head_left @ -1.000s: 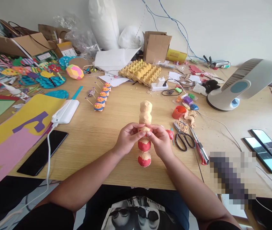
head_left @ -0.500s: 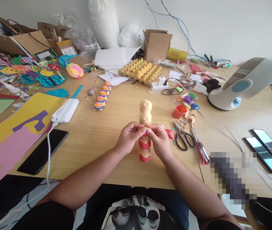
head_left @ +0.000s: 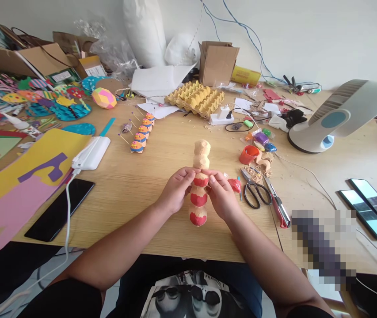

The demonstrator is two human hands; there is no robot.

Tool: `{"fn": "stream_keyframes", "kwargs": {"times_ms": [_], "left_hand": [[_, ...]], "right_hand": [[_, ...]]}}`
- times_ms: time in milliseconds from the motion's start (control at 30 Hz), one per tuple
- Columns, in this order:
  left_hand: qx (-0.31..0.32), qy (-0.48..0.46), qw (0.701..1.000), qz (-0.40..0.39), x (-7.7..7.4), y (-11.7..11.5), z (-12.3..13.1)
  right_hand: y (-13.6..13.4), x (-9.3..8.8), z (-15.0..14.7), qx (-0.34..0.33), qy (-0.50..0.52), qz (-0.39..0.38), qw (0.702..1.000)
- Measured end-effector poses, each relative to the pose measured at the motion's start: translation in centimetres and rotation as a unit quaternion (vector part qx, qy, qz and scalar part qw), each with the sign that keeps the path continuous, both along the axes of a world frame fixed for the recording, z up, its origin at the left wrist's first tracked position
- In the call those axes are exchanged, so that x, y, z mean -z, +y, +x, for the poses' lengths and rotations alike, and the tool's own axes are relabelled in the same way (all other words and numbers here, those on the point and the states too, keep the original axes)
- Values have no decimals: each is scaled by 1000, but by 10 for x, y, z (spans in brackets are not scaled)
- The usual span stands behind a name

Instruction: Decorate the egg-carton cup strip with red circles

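Between my hands is an egg-carton strip [head_left: 202, 154], a row of several bumps. The far bumps are plain cream; the nearer ones carry red clay [head_left: 198, 200] patches with a jagged edge. My left hand [head_left: 178, 187] is closed on the strip's left side, thumb and fingers at the middle. On the right side, my right hand [head_left: 222, 191] grips it the same way, partly hidden behind the strip. Just right of that hand lies a red bundle [head_left: 234, 184] that looks like wrapped clay. Farther off stands a finished-looking orange and blue carton caterpillar [head_left: 142, 132] with pins stuck in it.
Scissors [head_left: 257, 189] and a utility knife [head_left: 277, 201] lie to the right, near a red tape ring [head_left: 249, 154]. A white fan [head_left: 337, 117] stands beyond. Leftward are a white power bank [head_left: 92, 153], a black phone [head_left: 60, 211] and coloured sheets [head_left: 5, 207]. A yellow egg tray [head_left: 195, 99] is at the back.
My thumbs have moved apart from the middle of the strip, so the third red patch shows more fully. The strip's near end has shifted slightly left.
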State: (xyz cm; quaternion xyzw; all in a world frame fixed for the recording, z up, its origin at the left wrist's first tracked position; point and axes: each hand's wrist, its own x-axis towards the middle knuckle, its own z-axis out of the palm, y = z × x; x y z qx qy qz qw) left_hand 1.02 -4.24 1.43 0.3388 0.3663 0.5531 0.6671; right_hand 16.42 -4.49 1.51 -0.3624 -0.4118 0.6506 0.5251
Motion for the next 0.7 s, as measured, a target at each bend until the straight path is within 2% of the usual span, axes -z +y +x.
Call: {"fn": "stream_keyframes", "kwargs": {"times_ms": [100, 333, 700], "left_hand": [[24, -12, 1000, -3, 0, 1, -5], [33, -29, 999, -1, 0, 0, -5], [39, -24, 999, 23, -2, -2, -3]], "right_hand": [[0, -4, 3, -23, -12, 13, 1000], [-1, -8, 6, -6, -39, 52, 998], [-3, -7, 5, 3, 14, 28, 1000]]}}
